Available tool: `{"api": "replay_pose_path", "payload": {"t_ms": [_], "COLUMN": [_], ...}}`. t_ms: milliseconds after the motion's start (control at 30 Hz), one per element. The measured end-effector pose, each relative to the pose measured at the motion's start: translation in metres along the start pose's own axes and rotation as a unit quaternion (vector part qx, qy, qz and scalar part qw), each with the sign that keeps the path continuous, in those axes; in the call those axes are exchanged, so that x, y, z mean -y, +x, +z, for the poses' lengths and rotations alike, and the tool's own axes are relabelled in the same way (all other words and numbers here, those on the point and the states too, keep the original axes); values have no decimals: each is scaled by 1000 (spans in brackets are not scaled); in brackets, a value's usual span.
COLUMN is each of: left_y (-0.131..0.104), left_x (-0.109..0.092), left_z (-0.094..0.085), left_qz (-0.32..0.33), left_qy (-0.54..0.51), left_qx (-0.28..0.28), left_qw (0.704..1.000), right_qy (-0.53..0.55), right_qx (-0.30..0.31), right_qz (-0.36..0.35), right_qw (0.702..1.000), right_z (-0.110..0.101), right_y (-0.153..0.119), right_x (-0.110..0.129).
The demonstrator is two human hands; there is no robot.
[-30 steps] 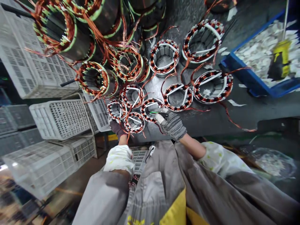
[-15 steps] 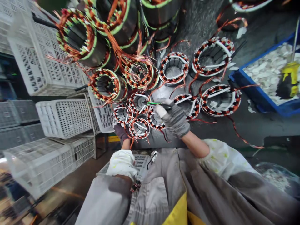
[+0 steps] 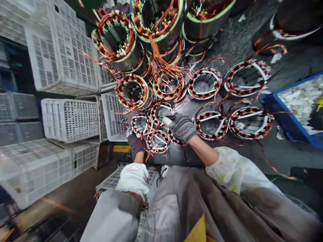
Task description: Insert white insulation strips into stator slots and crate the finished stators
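Note:
My left hand (image 3: 136, 142), in a dark glove, grips the near left side of a small motor stator (image 3: 134, 125) with copper windings; some fingers are hidden behind it. In a grey knit glove, my right hand (image 3: 183, 127) closes on a slim green-and-dark hand tool (image 3: 164, 116), whose exact kind I cannot make out. The tool's tip is over another small stator (image 3: 153, 116). Under the right hand, a further stator (image 3: 174, 137) is partly covered. Between my hands stands a stator (image 3: 157, 142) with a white strip across its opening.
Larger stators (image 3: 207, 84) with loose copper leads stand on the dark worktop (image 3: 248, 151). Taller, green-edged stators (image 3: 116, 37) are stacked at the back. A blue tray (image 3: 290, 126) of white scraps lies right; white plastic crates (image 3: 70, 117) are piled left.
The view has shifted, so the bench things appear farther right and mostly lower. My right hand has moved left relative to the stators, uncovering one beside it. My left hand stays at the same stator.

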State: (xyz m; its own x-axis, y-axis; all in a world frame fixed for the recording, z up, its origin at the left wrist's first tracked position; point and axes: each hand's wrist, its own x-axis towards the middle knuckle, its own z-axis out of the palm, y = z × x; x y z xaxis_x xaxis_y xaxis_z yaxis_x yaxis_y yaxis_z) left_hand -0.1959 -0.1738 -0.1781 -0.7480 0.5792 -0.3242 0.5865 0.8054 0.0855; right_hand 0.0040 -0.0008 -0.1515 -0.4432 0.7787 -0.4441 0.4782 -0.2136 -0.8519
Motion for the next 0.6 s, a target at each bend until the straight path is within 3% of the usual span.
{"api": "replay_pose_path", "payload": {"t_ms": [100,200,367,433,533,600], "left_y": [15,22,23,22,20,19], "left_x": [7,12,15,14,13,12], "left_z": [15,26,35,36,35,34], "left_qz": [-80,-110,-140,-137,-129,-124], "left_qy": [16,17,7,2,-2,7], "left_qx": [-32,-40,-56,-62,-68,-63], "left_qw": [996,993,989,989,989,990], "right_qy": [13,39,190,225,222,175], "right_qx": [-10,-17,-126,-67,66,77], "right_qz": [12,12,-22,-35,-28,-5], "right_qw": [1000,999,973,971,972,982], "right_z": [5,0,-15,-4,34,62], "right_y": [3,-1,-31,-38,-31,-19], "right_x": [-2,3,33,45,55,54]}}
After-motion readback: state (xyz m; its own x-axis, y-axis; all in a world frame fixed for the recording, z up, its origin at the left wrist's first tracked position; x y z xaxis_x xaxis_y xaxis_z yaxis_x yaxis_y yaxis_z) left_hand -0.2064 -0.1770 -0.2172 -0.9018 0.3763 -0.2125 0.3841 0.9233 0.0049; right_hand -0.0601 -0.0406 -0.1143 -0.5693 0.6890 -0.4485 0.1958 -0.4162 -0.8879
